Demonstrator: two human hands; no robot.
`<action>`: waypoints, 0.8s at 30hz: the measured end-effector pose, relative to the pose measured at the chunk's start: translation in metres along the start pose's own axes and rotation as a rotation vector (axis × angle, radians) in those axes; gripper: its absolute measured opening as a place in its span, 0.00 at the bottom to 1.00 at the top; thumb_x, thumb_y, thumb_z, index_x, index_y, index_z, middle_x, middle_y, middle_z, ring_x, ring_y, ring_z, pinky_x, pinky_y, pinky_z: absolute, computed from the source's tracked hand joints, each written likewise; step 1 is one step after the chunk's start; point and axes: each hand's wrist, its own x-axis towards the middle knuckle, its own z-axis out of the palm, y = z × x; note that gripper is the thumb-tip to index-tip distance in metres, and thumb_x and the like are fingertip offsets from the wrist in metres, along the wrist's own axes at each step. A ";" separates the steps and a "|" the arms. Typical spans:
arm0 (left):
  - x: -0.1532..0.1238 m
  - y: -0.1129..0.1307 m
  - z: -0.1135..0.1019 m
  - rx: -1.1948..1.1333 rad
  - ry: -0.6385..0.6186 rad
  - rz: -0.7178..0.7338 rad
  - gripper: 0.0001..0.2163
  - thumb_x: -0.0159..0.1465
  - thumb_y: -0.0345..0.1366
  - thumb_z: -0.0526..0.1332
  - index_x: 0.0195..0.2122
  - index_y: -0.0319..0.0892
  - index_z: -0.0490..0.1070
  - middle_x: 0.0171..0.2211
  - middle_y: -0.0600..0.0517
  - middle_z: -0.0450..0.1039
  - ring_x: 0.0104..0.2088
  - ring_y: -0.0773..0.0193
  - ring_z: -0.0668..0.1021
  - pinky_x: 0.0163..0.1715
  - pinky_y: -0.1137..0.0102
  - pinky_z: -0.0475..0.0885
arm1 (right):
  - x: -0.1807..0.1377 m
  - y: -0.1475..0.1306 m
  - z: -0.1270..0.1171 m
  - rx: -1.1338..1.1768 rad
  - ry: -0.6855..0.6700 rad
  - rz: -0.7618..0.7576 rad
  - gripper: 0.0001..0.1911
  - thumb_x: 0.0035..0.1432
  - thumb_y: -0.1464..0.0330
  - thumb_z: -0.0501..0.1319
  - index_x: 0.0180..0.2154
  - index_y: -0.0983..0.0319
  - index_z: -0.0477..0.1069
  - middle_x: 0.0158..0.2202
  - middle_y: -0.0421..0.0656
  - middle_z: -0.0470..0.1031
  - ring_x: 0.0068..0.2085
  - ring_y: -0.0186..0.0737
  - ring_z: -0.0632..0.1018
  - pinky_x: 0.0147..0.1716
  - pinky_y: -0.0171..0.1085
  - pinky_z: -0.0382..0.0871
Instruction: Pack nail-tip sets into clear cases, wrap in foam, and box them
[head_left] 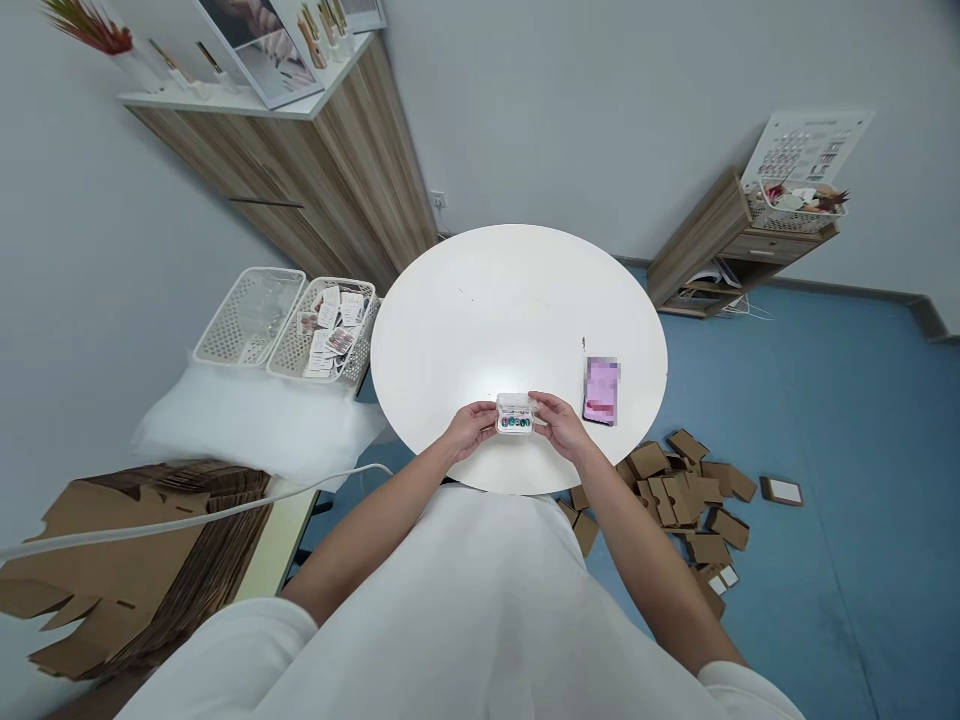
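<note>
Hands meet at the near edge of a round white table [517, 300], at about 6 o'clock on its top. The left hand [471, 428] and the right hand [559, 424] each pinch one end of a small clear plastic case [514, 414] — fingers curled around its short sides, thumbs on top, so both grips are closed on it. The case sits level between them, just above or on the tabletop; which of the two cannot be told. Inside it a row of small dark green and teal pieces shows through the front, too small to make out further.

At about 4 o'clock on the table, just beside the right hand, lies a phone [601, 390] with a pink, blurred screen, flat and apart from the case.

Off the table at 9 o'clock stand two white mesh baskets [251, 318] side by side on a white padded surface — the one nearer the table holds small printed cards, the other looks to hold clear packets. At 7 o'clock, a stack of flat brown cardboard sheets [150, 560] rests with a white cable [195, 518] lying across it. At 4 o'clock on the blue floor [840, 420] small folded cardboard boxes [686, 495] lie scattered. A wooden cabinet [330, 170] stands at 11 o'clock, a low wooden shelf unit [720, 250] at 2 o'clock.
</note>
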 end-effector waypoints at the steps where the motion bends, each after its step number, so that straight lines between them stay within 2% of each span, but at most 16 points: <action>1: 0.001 0.000 0.000 -0.006 0.003 0.004 0.13 0.48 0.31 0.68 0.35 0.38 0.68 0.34 0.49 0.73 0.33 0.68 0.76 0.38 0.70 0.71 | 0.000 0.001 0.000 0.001 -0.001 0.004 0.14 0.44 0.63 0.65 0.37 0.55 0.73 0.45 0.41 0.70 0.46 0.40 0.71 0.44 0.43 0.68; 9: 0.006 0.001 -0.002 -0.042 -0.005 0.012 0.13 0.49 0.32 0.67 0.35 0.38 0.69 0.33 0.50 0.73 0.32 0.69 0.75 0.37 0.71 0.71 | 0.000 0.004 0.001 -0.012 0.038 -0.017 0.14 0.43 0.65 0.66 0.37 0.55 0.74 0.55 0.40 0.63 0.51 0.39 0.69 0.49 0.40 0.64; 14: 0.005 0.005 -0.003 -0.030 -0.007 0.029 0.12 0.50 0.31 0.67 0.36 0.38 0.70 0.36 0.48 0.73 0.35 0.67 0.75 0.40 0.68 0.70 | 0.002 0.008 0.003 0.021 0.034 -0.024 0.16 0.44 0.63 0.65 0.39 0.55 0.73 0.55 0.41 0.64 0.49 0.40 0.70 0.48 0.42 0.66; 19: 0.003 0.010 -0.001 -0.002 -0.021 0.042 0.10 0.53 0.34 0.64 0.36 0.38 0.71 0.37 0.47 0.73 0.36 0.66 0.75 0.41 0.66 0.70 | 0.005 0.011 0.007 -0.039 0.104 -0.041 0.22 0.41 0.65 0.66 0.42 0.55 0.70 0.54 0.42 0.65 0.48 0.40 0.71 0.45 0.42 0.68; 22: 0.002 0.011 0.000 0.081 -0.033 0.059 0.13 0.53 0.38 0.65 0.38 0.39 0.72 0.39 0.46 0.72 0.37 0.65 0.75 0.41 0.65 0.69 | 0.006 0.012 0.009 -0.062 0.151 -0.063 0.25 0.40 0.67 0.66 0.45 0.55 0.67 0.55 0.44 0.63 0.48 0.42 0.71 0.43 0.41 0.69; 24: 0.002 0.009 0.000 0.179 -0.007 0.071 0.17 0.50 0.38 0.66 0.41 0.39 0.71 0.36 0.47 0.72 0.36 0.65 0.74 0.41 0.64 0.69 | 0.007 0.013 0.008 -0.070 0.182 -0.070 0.27 0.40 0.67 0.66 0.46 0.55 0.66 0.55 0.44 0.63 0.49 0.42 0.71 0.43 0.41 0.69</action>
